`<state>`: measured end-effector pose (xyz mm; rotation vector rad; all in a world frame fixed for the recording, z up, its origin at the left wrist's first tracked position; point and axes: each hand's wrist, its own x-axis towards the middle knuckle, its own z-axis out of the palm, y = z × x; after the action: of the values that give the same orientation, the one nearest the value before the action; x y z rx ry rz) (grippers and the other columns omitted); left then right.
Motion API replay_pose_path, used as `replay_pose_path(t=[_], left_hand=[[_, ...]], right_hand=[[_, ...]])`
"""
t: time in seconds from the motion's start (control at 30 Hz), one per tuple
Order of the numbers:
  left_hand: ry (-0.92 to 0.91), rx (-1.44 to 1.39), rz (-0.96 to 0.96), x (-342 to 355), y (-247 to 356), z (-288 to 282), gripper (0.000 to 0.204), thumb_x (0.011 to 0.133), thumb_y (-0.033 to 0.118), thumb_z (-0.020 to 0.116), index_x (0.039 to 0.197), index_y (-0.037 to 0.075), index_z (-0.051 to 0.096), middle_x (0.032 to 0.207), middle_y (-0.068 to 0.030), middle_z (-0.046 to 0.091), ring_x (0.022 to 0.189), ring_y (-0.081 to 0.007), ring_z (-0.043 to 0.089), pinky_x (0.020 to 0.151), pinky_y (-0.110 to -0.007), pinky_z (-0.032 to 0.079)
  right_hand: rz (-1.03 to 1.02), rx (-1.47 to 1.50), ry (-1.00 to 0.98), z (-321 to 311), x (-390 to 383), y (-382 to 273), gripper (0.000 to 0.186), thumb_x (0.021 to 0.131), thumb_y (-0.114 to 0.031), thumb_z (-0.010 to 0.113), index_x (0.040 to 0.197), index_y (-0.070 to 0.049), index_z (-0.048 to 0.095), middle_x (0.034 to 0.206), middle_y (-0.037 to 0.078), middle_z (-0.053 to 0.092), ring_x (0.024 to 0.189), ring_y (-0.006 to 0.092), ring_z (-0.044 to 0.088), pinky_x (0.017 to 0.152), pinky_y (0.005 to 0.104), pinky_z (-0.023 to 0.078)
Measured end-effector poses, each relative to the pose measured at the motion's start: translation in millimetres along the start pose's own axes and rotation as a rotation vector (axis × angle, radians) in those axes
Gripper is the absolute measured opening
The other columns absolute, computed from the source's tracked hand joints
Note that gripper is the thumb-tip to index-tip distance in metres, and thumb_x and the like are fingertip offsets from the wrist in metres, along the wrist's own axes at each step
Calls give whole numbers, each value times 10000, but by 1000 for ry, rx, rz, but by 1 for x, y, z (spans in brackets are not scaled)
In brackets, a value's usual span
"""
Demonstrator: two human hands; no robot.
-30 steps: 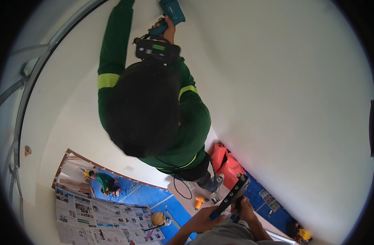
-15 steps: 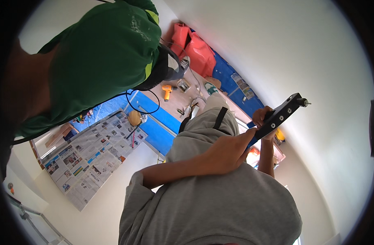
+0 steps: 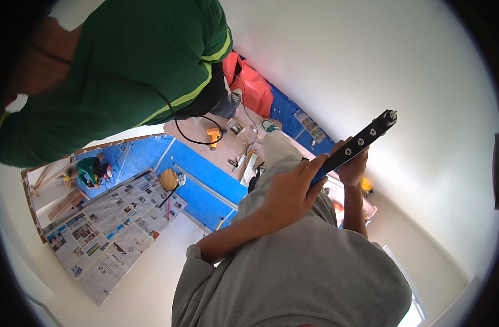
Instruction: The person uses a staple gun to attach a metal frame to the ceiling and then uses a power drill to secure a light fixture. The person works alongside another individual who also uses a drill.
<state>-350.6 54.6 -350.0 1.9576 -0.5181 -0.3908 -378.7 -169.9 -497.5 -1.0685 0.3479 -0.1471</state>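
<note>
A black hand tool (image 3: 364,139), like a riveter, has a blue handle, several nut-like fittings along its bar and a short metal tip at the far end. It lies diagonally in front of my body, tip toward the upper right. My left hand (image 3: 296,191) is closed on the blue handle end, thumb along it. My right hand (image 3: 352,166) is closed round the same tool farther up and to the right, its fingers partly hidden behind the bar.
A co-worker in green (image 3: 140,49) stands close at upper left, trailing a black cable. An orange power tool (image 3: 213,139) lies on boards below. Red sheeting (image 3: 252,90) sits by the wall. A newspaper-covered panel (image 3: 107,240), blue floor sheet (image 3: 206,180) and second crouching worker (image 3: 88,174) are lower left.
My view has tipped down toward my body. The tool in my hands has swung from pointing up-left to up-right. The co-worker now appears at upper left instead of centre.
</note>
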Motion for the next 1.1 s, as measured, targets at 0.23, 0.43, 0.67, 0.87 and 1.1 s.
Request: replay_pose_path(t=[0.23, 0.43, 0.67, 0.87, 1.1], left_hand=[[115, 21, -71, 9, 21, -49, 447, 1002, 215, 647, 1391, 26, 538, 1115, -239, 680, 989, -425, 691, 826, -442, 544], [200, 115, -66, 73, 55, -117, 487, 987, 242, 674, 1399, 16, 549, 1106, -245, 685, 963, -392, 710, 831, -416, 544], [575, 735, -1, 132, 134, -188, 483, 961, 216, 680, 1402, 48, 578, 1022, -184, 692, 804, -367, 689, 667, -427, 536], [793, 1352, -133, 177, 229, -255, 478, 947, 168, 652, 1414, 92, 582, 934, -153, 626, 764, -368, 646, 626, -464, 491], [1056, 1851, 156, 296, 306, -375, 375, 992, 403, 633, 1215, 101, 620, 866, -154, 644, 724, -374, 682, 618, -465, 514]], right_hand=[[-142, -252, -188, 31, 52, -3, 658, 1042, -630, 408, 1123, -6, 602, 917, 143, 645, 809, 243, 620, 731, 357, 502], [-196, 51, -399, 130, 140, -36, 706, 1008, -703, 416, 1003, -20, 595, 692, 96, 610, 543, 180, 565, 492, 308, 455], [-144, 470, -845, 256, 236, -130, 495, 1043, -435, 550, 1258, 6, 489, 717, 93, 557, 515, 160, 500, 489, 305, 416], [-277, 677, -1194, 380, 293, -203, 495, 1107, -406, 435, 1403, -12, 401, 777, 73, 517, 520, 126, 467, 490, 280, 392], [-344, 846, -1105, 533, 378, -312, 425, 1129, -412, 371, 1380, -75, 436, 670, 16, 481, 441, 82, 402, 426, 241, 335]])
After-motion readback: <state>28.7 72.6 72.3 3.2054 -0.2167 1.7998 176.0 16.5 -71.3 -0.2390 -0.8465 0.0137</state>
